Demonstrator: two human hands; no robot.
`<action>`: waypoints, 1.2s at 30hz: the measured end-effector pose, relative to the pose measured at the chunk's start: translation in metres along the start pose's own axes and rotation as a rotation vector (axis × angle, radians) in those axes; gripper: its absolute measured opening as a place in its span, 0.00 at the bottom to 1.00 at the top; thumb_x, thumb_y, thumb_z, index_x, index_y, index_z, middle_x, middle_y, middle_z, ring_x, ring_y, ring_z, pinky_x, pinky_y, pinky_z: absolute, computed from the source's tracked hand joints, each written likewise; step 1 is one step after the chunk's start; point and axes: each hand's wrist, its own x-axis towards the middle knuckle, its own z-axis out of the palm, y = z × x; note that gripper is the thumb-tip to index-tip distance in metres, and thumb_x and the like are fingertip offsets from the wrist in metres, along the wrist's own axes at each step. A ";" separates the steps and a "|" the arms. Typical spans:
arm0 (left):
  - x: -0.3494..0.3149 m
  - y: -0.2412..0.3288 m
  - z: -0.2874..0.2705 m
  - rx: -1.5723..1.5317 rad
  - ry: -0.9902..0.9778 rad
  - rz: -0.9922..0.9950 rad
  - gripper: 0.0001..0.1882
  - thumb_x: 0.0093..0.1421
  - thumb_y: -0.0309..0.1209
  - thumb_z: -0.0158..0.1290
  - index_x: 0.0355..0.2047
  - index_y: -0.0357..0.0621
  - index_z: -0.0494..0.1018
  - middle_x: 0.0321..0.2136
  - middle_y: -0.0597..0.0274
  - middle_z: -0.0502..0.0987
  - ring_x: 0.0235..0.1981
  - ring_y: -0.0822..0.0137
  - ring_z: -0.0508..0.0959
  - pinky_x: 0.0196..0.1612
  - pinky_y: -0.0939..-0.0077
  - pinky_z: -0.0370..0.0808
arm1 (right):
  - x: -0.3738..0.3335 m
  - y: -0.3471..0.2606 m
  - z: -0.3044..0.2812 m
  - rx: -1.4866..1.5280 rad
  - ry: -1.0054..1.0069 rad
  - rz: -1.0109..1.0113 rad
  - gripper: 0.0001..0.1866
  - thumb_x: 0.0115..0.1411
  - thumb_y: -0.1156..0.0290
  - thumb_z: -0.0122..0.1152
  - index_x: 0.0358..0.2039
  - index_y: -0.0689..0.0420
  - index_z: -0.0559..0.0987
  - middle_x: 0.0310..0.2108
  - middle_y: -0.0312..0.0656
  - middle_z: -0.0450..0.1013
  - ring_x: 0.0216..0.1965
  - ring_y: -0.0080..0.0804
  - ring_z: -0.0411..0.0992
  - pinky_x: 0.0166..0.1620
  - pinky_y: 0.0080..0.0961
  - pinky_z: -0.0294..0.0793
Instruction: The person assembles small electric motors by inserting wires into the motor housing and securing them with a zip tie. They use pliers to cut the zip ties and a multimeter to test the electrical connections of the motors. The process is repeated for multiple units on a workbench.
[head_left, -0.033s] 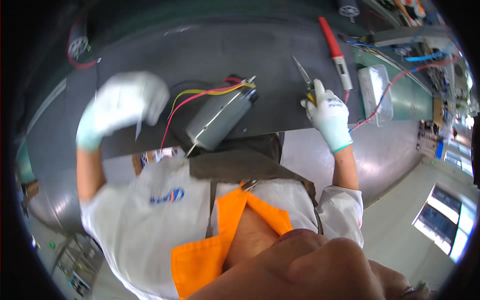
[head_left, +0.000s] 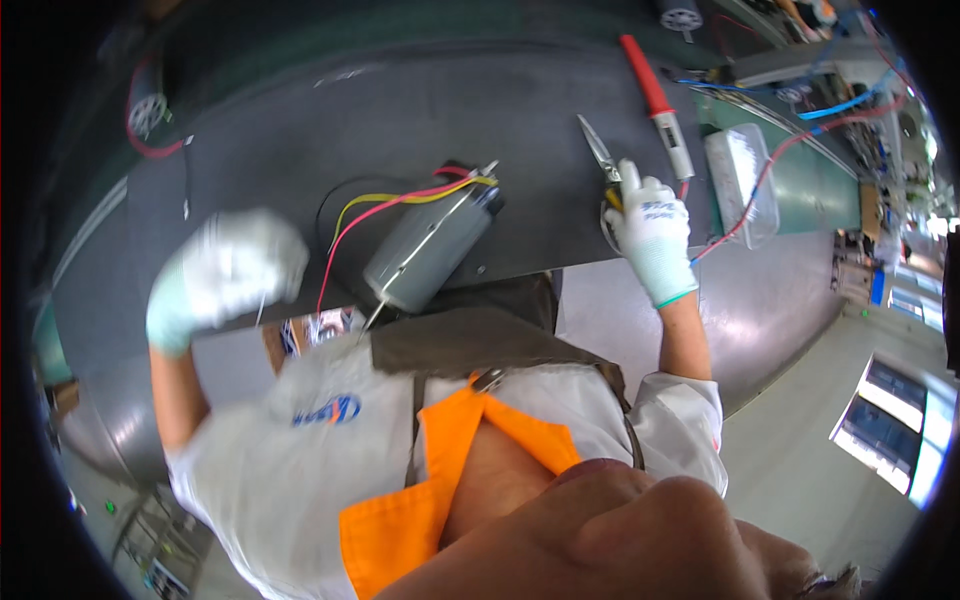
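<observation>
My left hand [head_left: 235,262], in a white knit glove, is blurred above the near left edge of the bench; its fingers look closed. A thin pale strip [head_left: 262,308] hangs from them. My right hand [head_left: 650,222], gloved too, lies at the right side of the bench, closed around the yellow-and-dark handles of a pair of scissors [head_left: 597,145]. The metal blades point away from me. Between both hands a grey cylindrical motor [head_left: 425,250] rests at a slant, its shaft toward me. Red and yellow wires [head_left: 385,202] run from its far end to the left.
A red-and-white pen-shaped tool [head_left: 655,100] lies beyond my right hand, its cord leading down. Beside it stands a clear plastic box [head_left: 745,185] with white contents. Other motors lie at the far left [head_left: 150,112] and far right [head_left: 682,18]. A dark lead [head_left: 187,180] lies near the left one.
My left hand has come toward me and slightly left with the pale strip, uncovering the dark lead on the bench. My right hand stays at the same spot with the scissors.
</observation>
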 end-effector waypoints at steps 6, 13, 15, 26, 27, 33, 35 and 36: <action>-0.057 -0.017 0.049 0.733 0.307 -0.124 0.26 0.65 0.46 0.52 0.54 0.38 0.76 0.51 0.46 0.78 0.56 0.50 0.76 0.60 0.57 0.71 | -0.007 -0.037 -0.001 1.337 -0.722 0.191 0.21 0.66 0.52 0.64 0.41 0.61 0.84 0.41 0.49 0.82 0.33 0.35 0.82 0.32 0.29 0.82; 0.076 -0.023 0.136 0.289 0.563 0.452 0.37 0.63 0.51 0.54 0.63 0.33 0.68 0.60 0.42 0.71 0.62 0.44 0.70 0.65 0.50 0.65 | -0.008 -0.115 0.011 2.003 -0.884 0.111 0.37 0.64 0.42 0.64 0.45 0.72 0.79 0.36 0.51 0.80 0.30 0.36 0.82 0.32 0.27 0.85; 0.094 -0.042 0.134 0.459 0.750 0.566 0.35 0.63 0.45 0.56 0.63 0.32 0.67 0.57 0.41 0.73 0.57 0.45 0.74 0.63 0.50 0.68 | 0.012 -0.115 0.007 1.941 -0.766 0.091 0.34 0.65 0.45 0.64 0.44 0.72 0.79 0.33 0.48 0.80 0.29 0.34 0.82 0.32 0.27 0.84; 0.256 -0.040 -0.063 -0.809 0.357 0.202 0.21 0.67 0.34 0.55 0.57 0.37 0.72 0.29 0.68 0.72 0.27 0.74 0.71 0.28 0.79 0.64 | 0.122 -0.015 -0.020 1.754 0.349 -0.009 0.24 0.68 0.65 0.63 0.59 0.66 0.75 0.43 0.45 0.81 0.40 0.27 0.80 0.44 0.25 0.81; 0.236 -0.045 -0.051 -0.810 0.452 0.223 0.23 0.68 0.34 0.55 0.59 0.36 0.71 0.30 0.68 0.72 0.27 0.73 0.71 0.29 0.78 0.65 | 0.113 0.007 -0.014 1.743 0.452 0.120 0.27 0.67 0.65 0.64 0.60 0.68 0.73 0.43 0.47 0.81 0.40 0.30 0.81 0.42 0.25 0.82; 0.159 -0.048 0.044 -0.842 0.327 0.116 0.25 0.72 0.39 0.52 0.60 0.31 0.69 0.32 0.64 0.76 0.28 0.71 0.76 0.31 0.78 0.73 | 0.109 0.171 0.023 1.593 0.836 0.545 0.27 0.65 0.65 0.66 0.60 0.66 0.73 0.38 0.44 0.80 0.35 0.29 0.79 0.37 0.24 0.80; 0.148 -0.032 0.070 -0.841 0.261 0.059 0.25 0.72 0.40 0.50 0.59 0.30 0.70 0.34 0.63 0.77 0.31 0.70 0.78 0.33 0.78 0.75 | 0.112 0.184 0.010 1.691 0.677 0.360 0.25 0.65 0.65 0.65 0.59 0.65 0.74 0.38 0.43 0.80 0.34 0.29 0.79 0.37 0.23 0.79; 0.147 -0.025 0.077 -0.836 0.208 0.043 0.25 0.73 0.40 0.49 0.59 0.30 0.70 0.34 0.62 0.77 0.32 0.69 0.79 0.35 0.78 0.76 | 0.118 0.159 -0.003 1.664 0.610 0.388 0.19 0.66 0.66 0.63 0.54 0.63 0.78 0.39 0.43 0.81 0.34 0.27 0.79 0.37 0.23 0.79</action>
